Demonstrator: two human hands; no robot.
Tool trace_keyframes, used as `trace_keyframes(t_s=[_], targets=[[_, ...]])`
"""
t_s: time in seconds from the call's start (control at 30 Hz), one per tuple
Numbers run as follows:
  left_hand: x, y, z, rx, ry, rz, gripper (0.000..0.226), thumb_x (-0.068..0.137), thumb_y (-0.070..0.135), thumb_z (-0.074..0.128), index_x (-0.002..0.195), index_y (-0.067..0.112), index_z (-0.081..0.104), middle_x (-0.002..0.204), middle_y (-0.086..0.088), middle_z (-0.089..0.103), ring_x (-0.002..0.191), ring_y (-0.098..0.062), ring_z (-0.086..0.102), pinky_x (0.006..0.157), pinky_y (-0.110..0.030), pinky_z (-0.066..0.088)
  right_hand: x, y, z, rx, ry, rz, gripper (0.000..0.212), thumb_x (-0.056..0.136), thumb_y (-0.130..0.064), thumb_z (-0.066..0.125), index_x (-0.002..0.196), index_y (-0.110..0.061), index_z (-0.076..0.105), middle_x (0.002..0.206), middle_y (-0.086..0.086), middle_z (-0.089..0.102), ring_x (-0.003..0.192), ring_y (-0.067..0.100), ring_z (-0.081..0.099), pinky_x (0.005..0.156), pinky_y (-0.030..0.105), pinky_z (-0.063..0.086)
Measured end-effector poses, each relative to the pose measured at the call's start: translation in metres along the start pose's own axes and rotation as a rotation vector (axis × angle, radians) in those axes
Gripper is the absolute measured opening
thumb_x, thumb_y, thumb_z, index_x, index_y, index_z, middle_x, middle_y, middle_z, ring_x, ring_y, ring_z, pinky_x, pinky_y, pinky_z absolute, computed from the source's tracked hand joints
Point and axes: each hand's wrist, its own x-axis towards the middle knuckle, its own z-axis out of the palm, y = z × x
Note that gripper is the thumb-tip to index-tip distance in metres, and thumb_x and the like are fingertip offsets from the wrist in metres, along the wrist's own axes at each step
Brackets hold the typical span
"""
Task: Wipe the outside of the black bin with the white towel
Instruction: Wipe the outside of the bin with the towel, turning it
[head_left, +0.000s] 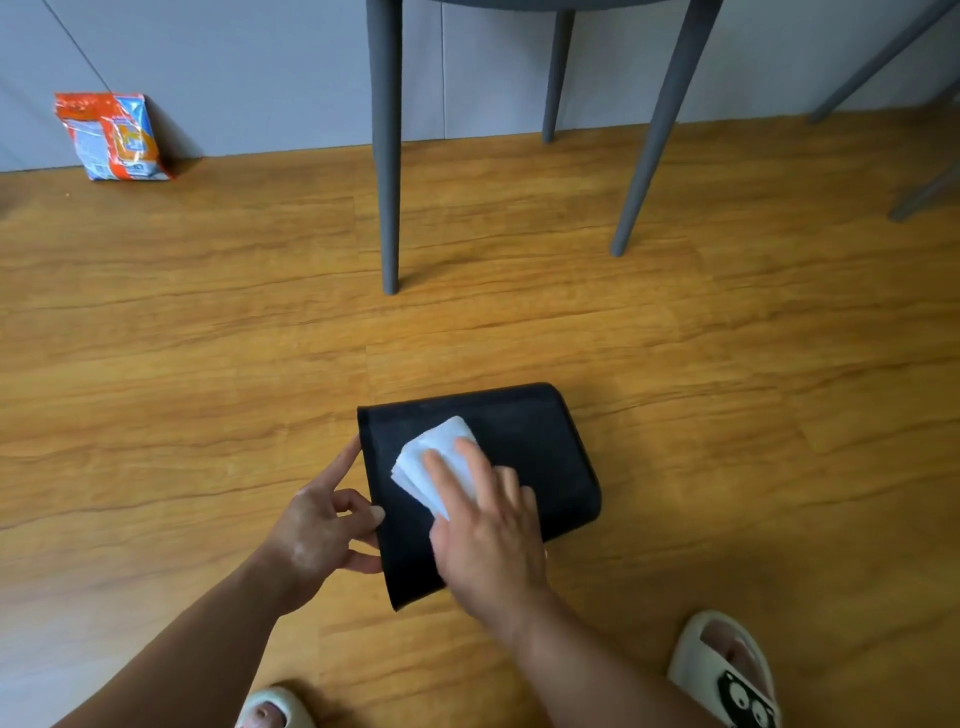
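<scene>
The black bin (530, 441) lies on its side on the wooden floor, with its open rim facing left. A folded white towel (434, 457) lies flat on the bin's upper side. My right hand (483, 525) presses on the towel with straight, spread fingers. My left hand (322, 525) holds the bin's rim at its left edge, the thumb and fingers curled round it.
Grey chair legs (388, 208) stand on the floor just beyond the bin. An orange and blue packet (111, 137) leans against the grey wall at the far left. My feet in pale slippers (727, 675) are at the bottom edge.
</scene>
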Motion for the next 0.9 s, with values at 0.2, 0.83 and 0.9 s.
trace_keyframes(t_s=[0.2, 0.83, 0.9], targets=[[-0.001, 0.004, -0.004, -0.036, -0.044, -0.031, 0.089, 0.093, -0.007, 0.064, 0.153, 0.049, 0.030, 0.082, -0.019, 0.063, 0.077, -0.036, 0.073, 0.070, -0.053, 0.063, 0.023, 0.081, -0.019, -0.021, 0.103, 0.233, 0.066, 0.084, -0.027, 0.068, 0.146, -0.033, 0.047, 0.153, -0.003, 0.040, 0.103, 0.029, 0.052, 0.083, 0.048, 0.054], [-0.045, 0.162, 0.080, -0.379, -0.207, 0.350, 0.047, 0.085, 0.030, 0.074, 0.129, 0.015, 0.065, 0.120, -0.018, 0.074, 0.111, -0.036, 0.071, 0.092, -0.050, 0.057, 0.075, 0.005, -0.142, 0.782, 0.344, -0.100, 0.056, 0.091, -0.020, 0.069, 0.142, -0.028, 0.048, 0.150, -0.017, 0.039, 0.143, 0.012, 0.038, 0.111, 0.018, 0.033], [-0.048, 0.164, 0.082, -0.408, -0.148, 0.377, 0.040, 0.086, 0.021, 0.076, 0.125, 0.016, 0.067, 0.120, -0.016, 0.074, 0.108, -0.038, 0.073, 0.087, -0.050, 0.059, 0.073, 0.003, -0.140, 0.800, 0.333, -0.105, 0.060, 0.086, -0.016, 0.073, 0.139, -0.028, 0.050, 0.150, -0.017, 0.038, 0.143, 0.012, 0.038, 0.110, 0.018, 0.035]])
